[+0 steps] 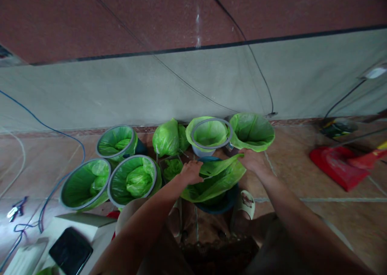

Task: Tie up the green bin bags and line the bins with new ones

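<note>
Floor (pixel 287 182), along wall (pixel 127 94): tub (pixel 218 208) at centre, between slippers (pixel 247 204); liner (pixel 222 176) over and partly in it. Behind tub, against wall, left to right: bundle (pixel 165 139), middle bin (pixel 208 137) with ring (pixel 232 133) at its top, end bin (pixel 252 132). Left of tub: small bin (pixel 173 167); farther left, three bins: rear bin (pixel 116 142) behind, side bin (pixel 81 184) and near bin (pixel 133 180) before it. Far right: dustpan (pixel 335 166). Far left: keys (pixel 17 209). Near left: box (pixel 93 220), device (pixel 71 251) on top.
</note>
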Tool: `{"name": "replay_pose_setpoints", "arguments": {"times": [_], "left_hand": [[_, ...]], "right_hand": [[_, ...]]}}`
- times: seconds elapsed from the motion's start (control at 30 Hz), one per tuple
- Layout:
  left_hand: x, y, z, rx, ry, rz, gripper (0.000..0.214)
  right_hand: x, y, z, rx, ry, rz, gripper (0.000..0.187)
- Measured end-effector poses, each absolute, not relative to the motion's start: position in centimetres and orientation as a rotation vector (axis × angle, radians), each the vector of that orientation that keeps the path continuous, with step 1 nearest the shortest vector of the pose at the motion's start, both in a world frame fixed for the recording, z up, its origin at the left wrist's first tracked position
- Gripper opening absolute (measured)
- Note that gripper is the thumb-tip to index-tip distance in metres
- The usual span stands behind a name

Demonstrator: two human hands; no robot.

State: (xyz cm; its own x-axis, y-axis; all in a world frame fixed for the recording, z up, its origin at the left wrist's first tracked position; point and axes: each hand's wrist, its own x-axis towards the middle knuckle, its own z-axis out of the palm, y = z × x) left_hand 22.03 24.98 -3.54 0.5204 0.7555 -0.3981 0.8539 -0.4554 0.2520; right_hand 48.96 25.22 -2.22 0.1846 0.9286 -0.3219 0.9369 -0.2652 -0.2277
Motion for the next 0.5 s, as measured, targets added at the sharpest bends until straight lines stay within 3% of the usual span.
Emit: {"name": "replay_pose_setpoints", "arguments": {"times": [0.13,0.3,0.5], "left_hand": [[24.7,24.0,-4.3,2.448,1.251,-0.254,0.064],[26.3,24.1,-3.8,2.521,1.15,-0.207,0.02],[26.2,24.1,-4.4,2.433,0.937,-0.391,0.022]], "right_hand": [[49.1,25.2,-2.7,2.431,1.886,-0.574,0.031],[48.9,25.6,-2.4,2.483,1.858,-0.441,0.031],[48.9,25.8,-2.0,2.544,1.825,-0.46,0.03]]}}
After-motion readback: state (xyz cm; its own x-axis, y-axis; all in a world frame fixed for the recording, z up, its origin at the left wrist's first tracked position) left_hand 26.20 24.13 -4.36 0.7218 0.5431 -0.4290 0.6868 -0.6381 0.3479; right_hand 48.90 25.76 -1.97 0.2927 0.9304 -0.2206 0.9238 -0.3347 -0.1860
